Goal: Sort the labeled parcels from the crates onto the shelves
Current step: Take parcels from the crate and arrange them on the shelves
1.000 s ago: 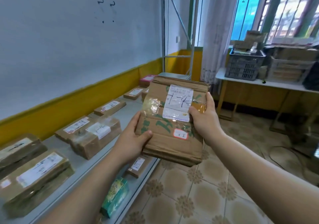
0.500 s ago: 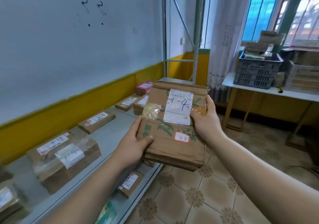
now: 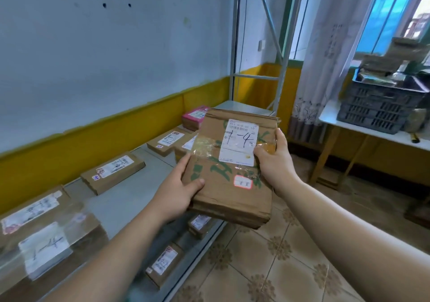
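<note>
Above the right edge of the shelf point(image 3: 130, 199), the left hand point(image 3: 176, 194) and right hand point(image 3: 274, 162) clamp a brown parcel point(image 3: 232, 185) by its sides, face up, likely so its "1-4" label point(image 3: 239, 142) can be read

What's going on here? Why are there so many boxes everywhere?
A person is sorting parcels. Both hands hold one brown cardboard parcel: the left hand grips its lower left edge, the right hand its right edge. Its white label says 1-4 in pen. It is held up next to a grey shelf where other labelled parcels lie; a taped parcel nearby is also marked 1-4. It has not been set down yet. A grey crate with more parcels sits on a white table.
</note>
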Demonstrator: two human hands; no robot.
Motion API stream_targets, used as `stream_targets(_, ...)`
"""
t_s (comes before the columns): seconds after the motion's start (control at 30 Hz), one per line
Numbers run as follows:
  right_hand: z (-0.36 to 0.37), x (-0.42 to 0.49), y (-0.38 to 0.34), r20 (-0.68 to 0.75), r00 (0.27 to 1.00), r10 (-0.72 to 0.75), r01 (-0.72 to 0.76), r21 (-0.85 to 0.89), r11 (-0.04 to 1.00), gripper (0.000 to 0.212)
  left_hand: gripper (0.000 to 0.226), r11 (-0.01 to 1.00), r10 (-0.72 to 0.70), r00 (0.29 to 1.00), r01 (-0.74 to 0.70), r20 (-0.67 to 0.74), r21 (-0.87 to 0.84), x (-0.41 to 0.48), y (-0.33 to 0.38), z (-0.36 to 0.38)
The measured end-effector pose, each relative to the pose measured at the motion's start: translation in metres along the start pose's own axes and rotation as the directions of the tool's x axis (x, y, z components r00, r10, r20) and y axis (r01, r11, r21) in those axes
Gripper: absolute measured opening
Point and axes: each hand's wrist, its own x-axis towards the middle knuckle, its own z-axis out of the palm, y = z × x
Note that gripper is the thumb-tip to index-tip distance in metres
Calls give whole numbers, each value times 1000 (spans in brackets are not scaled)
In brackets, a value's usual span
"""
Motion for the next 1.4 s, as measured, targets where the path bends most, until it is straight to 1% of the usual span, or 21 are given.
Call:
stream_targets(0.13, 35, 36, 7, 116, 993, 3, -1, -23, 1000, 75, 67, 994, -102, 993, 100, -54, -30, 30, -20, -15)
stream_targets(0.2, 56, 58, 13, 187, 982, -10, 15, -22, 1000, 75, 62, 986, -157, 982, 149, -107, -81, 42, -29, -20)
stream_targets(0.27, 76, 75, 19, 268, 963, -28, 38, -32, 999, 74, 64, 975, -213, 961, 197, -177, -104, 47, -37, -26)
stream_targets(0.33, 96, 89, 22, 351, 935, -45, 66, -50, 997, 73, 66, 961, -268, 929, 241, -257, -133, 48, -44, -32)
stream_targets(0.4, 115, 103, 24, 450, 892, -49, 91, -73, 993, 78, 65, 942, -329, 892, 285, -310, -180, 48, -52, -39)
stream_targets(0.5, 136, 122, 24, 558, 829, -37, 91, -69, 993, 90, 63, 911, -404, 846, 340, -346, -233, 45, -57, -49)
stream_targets(0.57, 146, 129, 24, 589, 807, -45, 113, -79, 990, 89, 59, 888, -451, 820, 375, -352, -266, 40, -58, -55)
stream_targets(0.67, 161, 132, 34, 631, 775, 0, 124, -152, 981, 85, 57, 875, -483, 804, 425, -347, -231, 32, -61, -62)
stream_targets(0.7, 167, 132, 38, 646, 763, 9, 124, -160, 979, 84, 57, 876, -482, 796, 431, -366, -216, 31, -65, -66)
stream_targets(0.77, 177, 127, 44, 670, 742, 14, 128, -162, 979, 81, 55, 879, -476, 759, 432, -443, -204, 30, -75, -74)
stream_targets(0.83, 186, 124, 51, 687, 726, 26, 143, -187, 972, 81, 46, 884, -453, 702, 434, -550, -174, 34, -87, -83)
stream_targets(0.9, 196, 120, 57, 704, 708, 46, 152, -216, 965, 83, 42, 874, -423, 652, 477, -629, -94, 41, -98, -90)
stream_targets(0.93, 201, 118, 60, 707, 705, 58, 156, -233, 960, 83, 44, 861, -415, 640, 506, -646, -51, 46, -103, -92)
stream_targets(1.03, 214, 114, 64, 710, 697, 99, 157, -286, 945, 82, 64, 814, -412, 654, 577, -635, 65, 61, -122, -101)
stream_targets(1.13, 225, 114, 66, 707, 698, 112, 147, -295, 944, 81, 73, 806, -432, 673, 586, -600, 78, 75, -140, -115)
stream_targets(1.2, 232, 114, 64, 699, 706, 114, 142, -297, 944, 81, 72, 822, -421, 690, 564, -589, 74, 87, -151, -127)
stream_targets(1.27, 241, 115, 63, 692, 712, 121, 137, -305, 943, 82, 68, 829, -396, 713, 548, -579, 108, 99, -158, -141)
stream_targets(1.33, 249, 115, 64, 683, 720, 119, 143, -314, 939, 84, 64, 826, -365, 738, 538, -568, 167, 111, -163, -156)
stream_targets(1.4, 255, 115, 67, 681, 723, 115, 163, -329, 930, 87, 61, 796, -350, 752, 553, -558, 247, 118, -166, -166)
